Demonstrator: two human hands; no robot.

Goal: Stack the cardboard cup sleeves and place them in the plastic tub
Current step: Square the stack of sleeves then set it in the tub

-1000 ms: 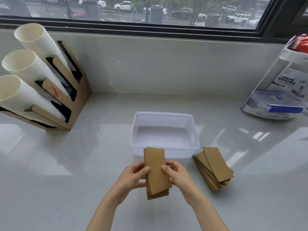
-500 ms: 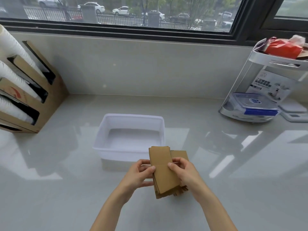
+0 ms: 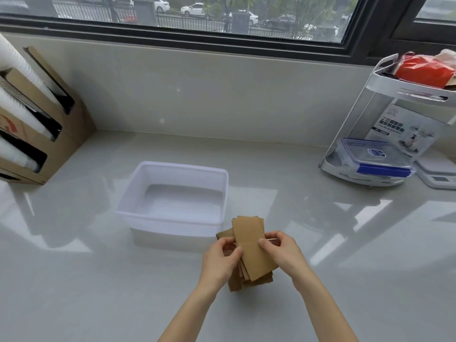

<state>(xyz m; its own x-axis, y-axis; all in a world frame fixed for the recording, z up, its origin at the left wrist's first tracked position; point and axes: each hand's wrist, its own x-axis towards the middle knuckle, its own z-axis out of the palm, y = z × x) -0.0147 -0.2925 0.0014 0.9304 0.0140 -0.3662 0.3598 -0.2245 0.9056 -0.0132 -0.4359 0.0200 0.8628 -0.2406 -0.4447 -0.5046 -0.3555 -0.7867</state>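
Head view, looking down over a glossy pale counter (image 3: 345, 267) below a window (image 3: 197, 16). Near the middle, a white plastic tub (image 3: 223, 193), open on top, nothing inside but its bare floor. Just in front of its near right corner, a bundle of brown cardboard sleeves (image 3: 251, 255), flattened, fanned unevenly, upper ends overlapping the tub's front rim as seen from above; whether touching the rim, impossible to tell. Left hand (image 3: 218, 261) closed on the bundle's left edge, thumb on top, fingers curled beneath. Right hand (image 3: 283, 250) pinching the right edge, thumb and forefinger pressed to the top sleeve. More sleeves poking out below and to the left of the top one, lower ends close to the counter; resting on it or lifted, unclear.

At far left, a brown cardboard holder (image 3: 61, 134) with slanted slots, each carrying a row of white paper cups (image 3: 22, 112); cut off by the picture's edge, so cup mouths out of sight. At far right, a metal two-tier rack (image 3: 385, 90): on the lower shelf a clear lidded box (image 3: 370, 156) with blue clips, contents not discernible; behind it a printed carton (image 3: 404, 134), lettering too small to read; on the upper shelf a red bag (image 3: 424, 72), partly cropped. Beside the rack, a white kitchen scale (image 3: 436, 174), also clipped by the edge.
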